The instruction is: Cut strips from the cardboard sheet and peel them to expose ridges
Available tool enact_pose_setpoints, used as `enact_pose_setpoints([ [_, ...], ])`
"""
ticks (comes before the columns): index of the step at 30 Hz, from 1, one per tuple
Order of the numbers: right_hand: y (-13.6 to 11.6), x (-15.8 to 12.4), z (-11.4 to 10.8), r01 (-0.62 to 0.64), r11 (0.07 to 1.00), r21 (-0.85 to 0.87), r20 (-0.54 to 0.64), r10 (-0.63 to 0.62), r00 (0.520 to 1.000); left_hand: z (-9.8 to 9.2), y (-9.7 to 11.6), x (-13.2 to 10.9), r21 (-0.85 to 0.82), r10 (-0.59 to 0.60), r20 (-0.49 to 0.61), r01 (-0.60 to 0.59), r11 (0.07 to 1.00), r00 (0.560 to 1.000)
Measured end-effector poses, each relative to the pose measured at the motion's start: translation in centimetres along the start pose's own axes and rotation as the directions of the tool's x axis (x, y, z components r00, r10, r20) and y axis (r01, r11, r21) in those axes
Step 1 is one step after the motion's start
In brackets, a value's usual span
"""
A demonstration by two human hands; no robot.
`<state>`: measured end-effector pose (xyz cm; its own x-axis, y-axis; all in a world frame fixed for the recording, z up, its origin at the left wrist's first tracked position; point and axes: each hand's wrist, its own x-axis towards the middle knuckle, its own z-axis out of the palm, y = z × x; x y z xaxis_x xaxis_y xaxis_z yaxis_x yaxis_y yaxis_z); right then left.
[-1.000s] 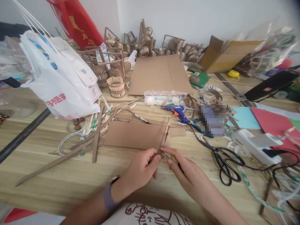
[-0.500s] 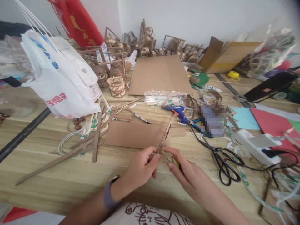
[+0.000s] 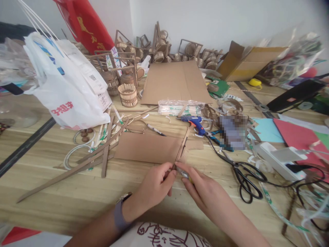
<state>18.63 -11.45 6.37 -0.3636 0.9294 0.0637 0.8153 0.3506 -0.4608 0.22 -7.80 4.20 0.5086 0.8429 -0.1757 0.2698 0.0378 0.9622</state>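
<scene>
My left hand (image 3: pixel 157 181), with a watch on its wrist, pinches the near end of a thin brown strip (image 3: pixel 183 146). The strip points away from me over a flat cardboard piece (image 3: pixel 144 148). In my right hand (image 3: pixel 204 188) is a utility knife (image 3: pixel 184 174) with grey and yellow parts showing. Its front end meets the strip close to my left fingertips; the fingers hide the blade. Beyond the strip lies a blue glue gun (image 3: pixel 196 124), and black-handled scissors (image 3: pixel 248 178) rest right of my right hand.
Brown strips (image 3: pixel 105 151) and tape rings (image 3: pixel 77 156) lie at left, by a white plastic bag (image 3: pixel 66 85). Small slatted baskets (image 3: pixel 128 95) stand behind. A large cardboard sheet (image 3: pixel 174 80) lies at the back. On the right are a white power strip (image 3: pixel 280 161) and coloured paper (image 3: pixel 295 133).
My right hand has shifted slightly left, and its fingers have closed more around the knife, beside the left fingertips. The left hand stays almost still on the strip.
</scene>
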Motion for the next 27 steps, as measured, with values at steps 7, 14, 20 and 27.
enact_pose_setpoints([
  [7, -0.4, 0.0, 0.1, -0.061, 0.981, 0.186, -0.044, 0.07, 0.997, 0.0, 0.2, -0.1, -0.042, 0.007, 0.006, -0.007, 0.999, 1.0],
  [14, -0.7, 0.2, -0.4, -0.263, 0.865, 0.427, 0.09, 0.249, 0.964, 0.0, 0.5, -0.1, -0.146, -0.033, 0.05, 0.04, 0.988, 0.998],
  [20, -0.5, 0.0, -0.6, -0.251, 0.898, 0.362, 0.108, 0.227, 0.968, 0.0, 0.2, -0.1, -0.15, -0.028, 0.029, 0.033, 0.988, 0.999],
  [27, -0.8, 0.0, -0.7, -0.167, 0.94, 0.296, 0.05, 0.159, 0.986, 0.0, 0.1, 0.0, -0.144, -0.042, 0.024, 0.045, 0.989, 0.999],
])
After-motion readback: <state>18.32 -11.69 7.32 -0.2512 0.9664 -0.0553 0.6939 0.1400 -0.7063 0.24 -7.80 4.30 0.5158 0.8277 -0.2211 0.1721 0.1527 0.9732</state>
